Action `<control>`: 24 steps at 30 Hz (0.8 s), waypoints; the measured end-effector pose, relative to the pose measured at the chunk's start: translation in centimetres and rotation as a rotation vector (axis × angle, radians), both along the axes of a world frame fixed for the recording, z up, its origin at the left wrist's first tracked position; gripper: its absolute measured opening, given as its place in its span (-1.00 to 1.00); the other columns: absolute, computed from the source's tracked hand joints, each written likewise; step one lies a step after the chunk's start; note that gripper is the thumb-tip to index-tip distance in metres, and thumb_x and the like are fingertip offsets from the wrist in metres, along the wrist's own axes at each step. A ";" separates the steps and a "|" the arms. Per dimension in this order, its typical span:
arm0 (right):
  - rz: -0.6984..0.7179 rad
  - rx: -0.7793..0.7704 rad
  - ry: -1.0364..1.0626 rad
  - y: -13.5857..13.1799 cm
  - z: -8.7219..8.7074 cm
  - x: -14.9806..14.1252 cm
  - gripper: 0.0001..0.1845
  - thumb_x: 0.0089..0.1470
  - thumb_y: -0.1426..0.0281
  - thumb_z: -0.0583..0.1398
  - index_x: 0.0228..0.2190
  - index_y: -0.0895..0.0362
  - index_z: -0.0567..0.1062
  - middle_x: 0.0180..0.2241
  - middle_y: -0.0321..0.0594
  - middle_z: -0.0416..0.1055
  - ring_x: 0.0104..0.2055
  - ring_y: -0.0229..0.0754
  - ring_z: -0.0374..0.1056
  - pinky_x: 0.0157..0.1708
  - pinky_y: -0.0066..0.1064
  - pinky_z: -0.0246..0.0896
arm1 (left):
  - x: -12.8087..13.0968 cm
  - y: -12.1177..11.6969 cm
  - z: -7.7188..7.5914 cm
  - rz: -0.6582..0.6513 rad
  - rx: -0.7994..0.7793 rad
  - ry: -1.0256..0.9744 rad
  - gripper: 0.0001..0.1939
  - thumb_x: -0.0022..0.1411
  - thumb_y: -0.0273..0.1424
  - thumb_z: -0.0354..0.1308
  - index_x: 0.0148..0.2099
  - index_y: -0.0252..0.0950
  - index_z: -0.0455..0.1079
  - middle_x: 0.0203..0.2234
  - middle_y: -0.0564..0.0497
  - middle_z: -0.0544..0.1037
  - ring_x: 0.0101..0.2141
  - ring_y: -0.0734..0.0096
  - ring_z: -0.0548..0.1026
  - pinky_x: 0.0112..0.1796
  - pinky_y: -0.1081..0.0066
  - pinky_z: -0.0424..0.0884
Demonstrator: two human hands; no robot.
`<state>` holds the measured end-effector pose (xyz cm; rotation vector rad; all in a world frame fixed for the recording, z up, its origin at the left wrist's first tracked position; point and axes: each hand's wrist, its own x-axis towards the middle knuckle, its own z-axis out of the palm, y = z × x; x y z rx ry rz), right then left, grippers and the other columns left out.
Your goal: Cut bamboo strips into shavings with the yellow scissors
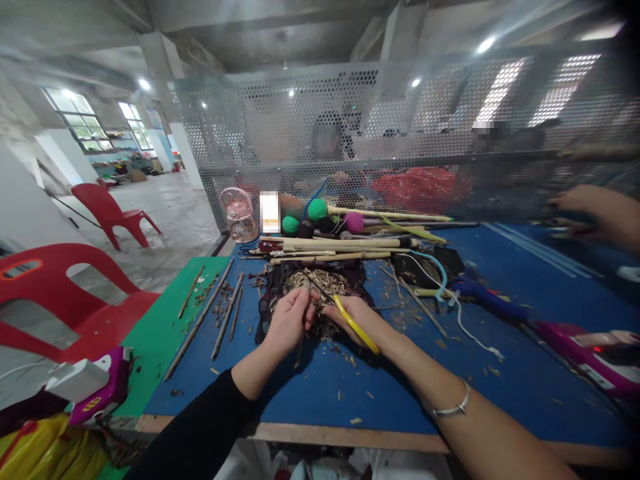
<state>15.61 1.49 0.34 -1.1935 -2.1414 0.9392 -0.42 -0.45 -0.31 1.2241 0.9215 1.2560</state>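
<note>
My left hand (293, 313) pinches a thin stick, whose lower end (299, 355) shows below the fingers. My right hand (353, 317) is closed on a yellow-handled tool (356, 325), its thin dark shaft or blade pointing up and left past my left fingers; its exact kind is not clear. Both hands almost meet above a dark cloth (267, 303) heaped with brown wood chips (323, 280). Several bark-covered sticks (200, 330) lie left of my left hand, among crumbs of bark.
Peeled sticks (340, 247) and green and magenta balls (317, 209) lie along the perforated metal screen (280, 127). To the right are a white cord (465, 320), a purple device (590, 357) and another person's hand (585, 200). Red chairs (75, 293) stand left.
</note>
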 end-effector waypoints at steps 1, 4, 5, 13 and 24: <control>-0.026 0.009 -0.023 0.1 -0.1 0.0 -0.55 0.00 0.03 0.06 -0.54 0.20 0.37 -0.61 -0.37 0.19 -0.54 -0.34 0.05 -0.53 -0.52 -0.01 | 0.1 0.0 -0.1 0.031 0.004 -0.001 -0.65 0.18 -0.10 -0.06 -0.30 -0.31 0.27 -0.75 0.22 0.20 -0.74 0.67 0.15 -0.66 0.60 0.08; -0.121 0.065 -0.116 0.2 -0.5 0.0 -0.56 -0.04 0.03 0.09 -0.56 0.18 0.34 -0.61 -0.36 0.20 -0.55 -0.34 0.06 -0.54 -0.52 -0.04 | 0.3 -0.2 0.0 0.109 0.006 0.028 -0.69 0.12 -0.12 0.02 -0.32 -0.29 0.22 -0.70 0.19 0.30 -0.72 0.65 0.23 -0.64 0.60 0.13; -0.156 0.093 -0.156 0.2 -0.6 0.0 -0.57 -0.06 0.02 0.11 -0.54 0.17 0.34 -0.60 -0.34 0.23 -0.54 -0.32 0.09 -0.53 -0.51 -0.05 | 0.3 -0.2 0.0 0.111 0.000 0.050 -0.70 0.11 -0.13 0.05 -0.34 -0.29 0.21 -0.69 0.17 0.33 -0.71 0.65 0.25 -0.63 0.59 0.15; -0.223 0.154 -0.197 -0.7 -0.6 -0.6 -0.58 -0.10 0.04 0.17 -0.40 0.14 0.28 -0.49 -0.25 0.33 -0.52 -0.28 0.16 -0.54 -0.51 -0.06 | 0.4 -0.5 0.0 0.076 0.042 0.132 -0.73 0.07 -0.19 0.10 -0.40 -0.31 0.22 -0.70 0.18 0.30 -0.71 0.61 0.29 -0.64 0.57 0.20; 0.018 0.005 0.068 -0.6 0.0 -0.7 -0.55 0.06 0.06 0.02 -0.51 0.18 0.41 -0.53 -0.31 0.34 -0.49 -0.30 0.20 -0.48 -0.52 0.04 | 0.1 -0.2 -0.1 0.068 0.037 0.155 -0.65 0.16 -0.12 -0.04 -0.30 -0.33 0.30 -0.73 0.13 0.35 -0.71 0.62 0.24 -0.63 0.59 0.16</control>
